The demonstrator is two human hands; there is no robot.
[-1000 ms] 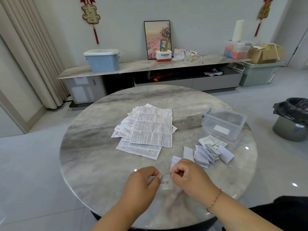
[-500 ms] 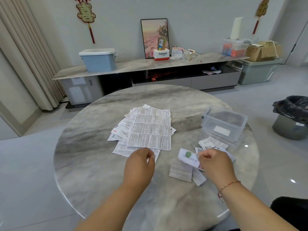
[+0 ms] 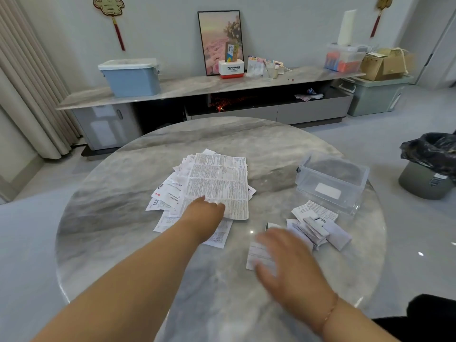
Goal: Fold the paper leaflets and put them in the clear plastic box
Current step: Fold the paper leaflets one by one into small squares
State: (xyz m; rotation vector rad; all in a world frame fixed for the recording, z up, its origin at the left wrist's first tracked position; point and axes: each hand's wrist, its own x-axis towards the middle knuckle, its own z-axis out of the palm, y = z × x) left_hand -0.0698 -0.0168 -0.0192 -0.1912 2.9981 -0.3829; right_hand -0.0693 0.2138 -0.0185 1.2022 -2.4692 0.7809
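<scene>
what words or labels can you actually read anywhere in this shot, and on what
"Panasonic": on the white and red box on the sideboard.
Unfolded leaflets on the table: dense print, too small to read.
Folded leaflets: print too small.
Clear plastic box: white label, blank or unreadable.

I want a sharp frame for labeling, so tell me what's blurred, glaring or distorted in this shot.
Head view: the right hand is smeared by motion blur, the left hand on the flat leaflets reads fairly sharp; small ceiling-light glints dot the glossy table; wide-angle distortion curves the curtain and room edges; the clear plastic box shows soft reflections.
</scene>
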